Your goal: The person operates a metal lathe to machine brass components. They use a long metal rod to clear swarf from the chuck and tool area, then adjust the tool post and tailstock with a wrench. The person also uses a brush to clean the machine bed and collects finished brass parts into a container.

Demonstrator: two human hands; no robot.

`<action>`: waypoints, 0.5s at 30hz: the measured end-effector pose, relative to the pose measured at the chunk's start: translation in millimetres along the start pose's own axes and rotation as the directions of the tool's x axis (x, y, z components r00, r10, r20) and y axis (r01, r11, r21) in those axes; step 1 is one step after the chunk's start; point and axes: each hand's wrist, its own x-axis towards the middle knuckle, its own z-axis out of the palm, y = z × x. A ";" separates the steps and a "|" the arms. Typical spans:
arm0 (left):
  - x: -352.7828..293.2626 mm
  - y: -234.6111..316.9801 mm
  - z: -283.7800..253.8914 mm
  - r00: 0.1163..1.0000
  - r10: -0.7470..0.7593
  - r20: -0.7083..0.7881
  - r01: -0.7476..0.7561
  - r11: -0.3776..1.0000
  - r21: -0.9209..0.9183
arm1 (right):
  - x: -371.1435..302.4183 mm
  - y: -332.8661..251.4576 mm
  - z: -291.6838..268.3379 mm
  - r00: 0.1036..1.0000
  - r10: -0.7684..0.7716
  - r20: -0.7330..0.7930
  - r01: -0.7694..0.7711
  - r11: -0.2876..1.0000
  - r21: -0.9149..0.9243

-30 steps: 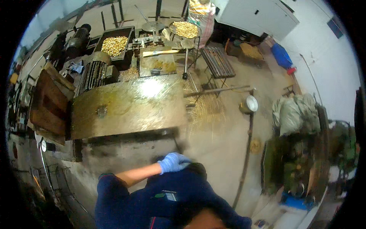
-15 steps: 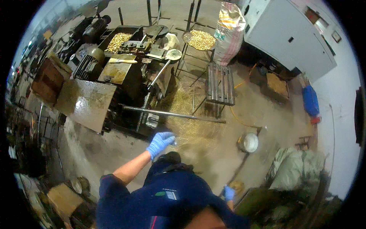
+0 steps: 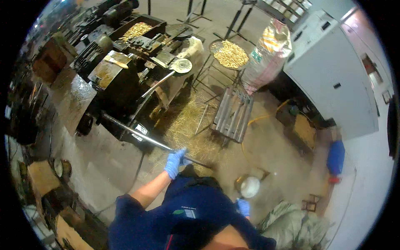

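My left hand (image 3: pixel 176 162), in a blue glove, is closed around a long metal bar (image 3: pixel 148 138) that juts from the oily machine (image 3: pixel 121 79). The bar's free end shows past my fingers. Low on my right side hangs my right hand (image 3: pixel 243 207), also in a blue glove, near a bucket with a pale round top (image 3: pixel 250 186). Its fingers are too small and blurred to read. Upon the machine lie a paint brush (image 3: pixel 116 62) and a tray of small brass-coloured pieces (image 3: pixel 136 31). A lever with a round pale disc (image 3: pixel 181 66) slants beside them.
A round stand holds more brass-coloured pieces (image 3: pixel 230 54). Beside it stand a slatted metal stool (image 3: pixel 233 114) and a tall woven sack (image 3: pixel 268 58). A grey cabinet (image 3: pixel 333 75) borders the right. Shavings (image 3: pixel 183 127) litter the floor; green-grey sacks (image 3: pixel 293 227) lie at lower right.
The view has turned and shifted toward the machine. My left hand, earlier apart from the bar, is now on it. The bucket now appears closer to my right hand.
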 end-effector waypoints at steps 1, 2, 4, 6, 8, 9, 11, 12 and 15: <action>-3.7 -7.0 4.6 0.999 -0.007 -0.046 0.007 1.000 -0.002 | 14.9 -2.6 -10.3 0.999 -0.035 0.036 0.035 0.999 -0.003; -6.4 -12.4 10.4 0.998 0.017 -0.062 -0.015 1.000 0.026 | 40.8 -9.2 -21.9 0.953 -0.284 0.103 0.300 0.932 -0.203; -9.8 -22.6 21.1 0.988 0.076 -0.134 -0.077 0.997 -0.001 | 91.1 -23.8 -44.9 0.673 -0.679 0.294 0.667 0.385 -0.638; -9.8 -29.4 28.8 0.971 0.135 -0.197 -0.147 0.988 -0.049 | 140.9 -47.3 -59.3 0.751 -0.544 0.373 0.622 0.395 -0.676; -7.1 -38.0 37.9 0.947 0.221 -0.235 -0.255 0.959 -0.125 | 186.3 -78.9 -67.7 0.922 -0.205 0.327 0.363 0.748 -0.555; -6.9 -43.3 43.1 0.927 0.226 -0.298 -0.267 0.958 -0.103 | 207.3 -98.6 -71.0 0.890 -0.232 0.392 0.410 0.783 -0.468; -8.4 -56.7 54.7 0.869 0.281 -0.407 -0.328 0.944 -0.048 | 241.2 -135.9 -75.6 0.833 -0.255 0.490 0.457 0.816 -0.354; -7.9 -62.1 63.7 0.862 0.296 -0.410 -0.371 0.922 -0.114 | 261.9 -159.6 -79.1 0.848 -0.221 0.481 0.402 0.860 -0.314; -25.3 -74.4 81.7 0.752 0.326 -0.573 -0.405 0.914 -0.011 | 300.3 -213.9 -81.3 0.844 -0.163 0.512 0.332 0.908 -0.257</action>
